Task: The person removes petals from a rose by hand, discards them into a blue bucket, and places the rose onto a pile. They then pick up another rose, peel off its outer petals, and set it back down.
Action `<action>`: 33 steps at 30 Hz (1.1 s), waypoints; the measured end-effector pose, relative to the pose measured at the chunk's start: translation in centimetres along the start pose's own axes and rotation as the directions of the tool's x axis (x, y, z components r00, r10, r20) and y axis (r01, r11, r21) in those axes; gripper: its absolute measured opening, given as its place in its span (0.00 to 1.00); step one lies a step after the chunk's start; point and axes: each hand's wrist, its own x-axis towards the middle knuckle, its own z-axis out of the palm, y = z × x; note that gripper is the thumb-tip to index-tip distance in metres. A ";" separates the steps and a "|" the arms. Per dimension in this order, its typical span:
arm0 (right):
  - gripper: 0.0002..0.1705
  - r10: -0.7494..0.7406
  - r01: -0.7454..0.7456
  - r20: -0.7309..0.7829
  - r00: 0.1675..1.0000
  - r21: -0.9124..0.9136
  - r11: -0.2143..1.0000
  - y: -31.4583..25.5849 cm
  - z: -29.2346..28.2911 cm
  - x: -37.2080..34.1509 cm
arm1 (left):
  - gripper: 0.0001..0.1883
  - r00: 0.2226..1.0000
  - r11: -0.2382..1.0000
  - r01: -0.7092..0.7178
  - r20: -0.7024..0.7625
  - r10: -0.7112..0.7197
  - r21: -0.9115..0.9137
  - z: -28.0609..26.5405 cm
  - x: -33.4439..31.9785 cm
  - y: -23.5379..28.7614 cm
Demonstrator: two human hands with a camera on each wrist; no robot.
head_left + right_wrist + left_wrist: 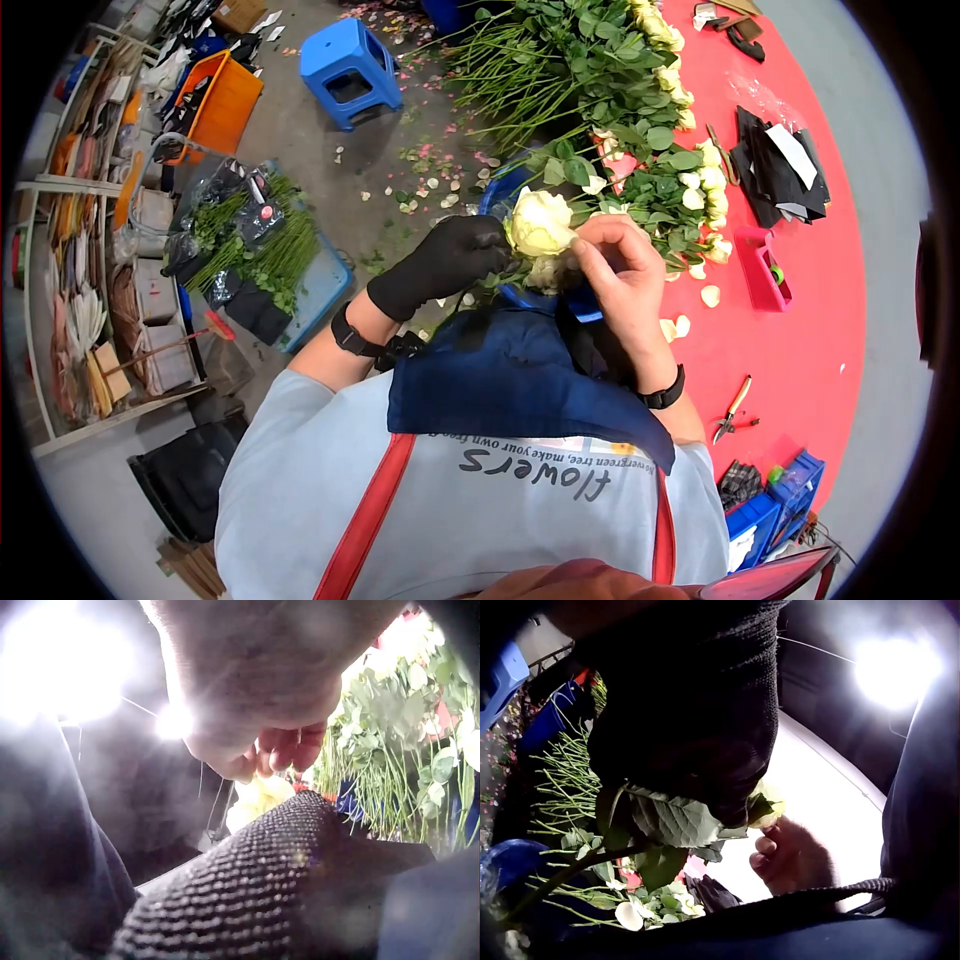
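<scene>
A pale yellow-white rose (541, 223) is held upright in front of the apron in the head view. The black-gloved left hand (450, 262) grips its stem just under the bloom, with leaves (671, 819) below the glove in the left wrist view. The bare right hand (625, 275) has thumb and forefinger together at the bloom's right edge; whether a petal lies between them is hard to tell. In the right wrist view its bent fingers (289, 748) are at the yellow petals (259, 801).
Rose bunches (600, 80) lie along the red table (800, 330), with loose petals, a pink holder (765, 270) and pruners (735, 408). A blue bucket (500, 190) stands beyond the hands. A blue stool (348, 66) and a crate of cut stems (325, 280) are at left.
</scene>
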 end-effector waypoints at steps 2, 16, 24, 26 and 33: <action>0.05 0.002 -0.003 0.033 0.999 0.039 0.999 -0.5 0.7 -0.1 | 0.10 1.000 1.000 -0.003 0.012 0.003 -0.013 -0.6 -0.3 -0.7; 0.07 0.243 -0.270 0.158 0.957 0.179 0.946 -0.8 2.5 0.0 | 0.16 0.991 0.984 0.124 0.068 -0.116 -0.128 -2.6 -1.8 -1.5; 0.05 0.080 -0.085 0.086 0.993 0.052 0.995 -0.7 2.4 0.2 | 0.16 0.999 0.979 0.033 0.015 -0.030 -0.199 -1.6 -1.8 -1.5; 0.06 0.047 -0.049 0.077 0.996 0.027 0.998 -0.6 2.2 0.2 | 0.15 0.998 0.995 0.035 0.046 -0.030 -0.095 -1.9 -1.9 -0.8; 0.08 -0.038 0.037 0.123 0.992 0.014 0.999 -0.9 1.8 -0.1 | 0.11 0.962 0.952 -0.271 0.002 0.274 0.143 -1.4 -1.6 -1.1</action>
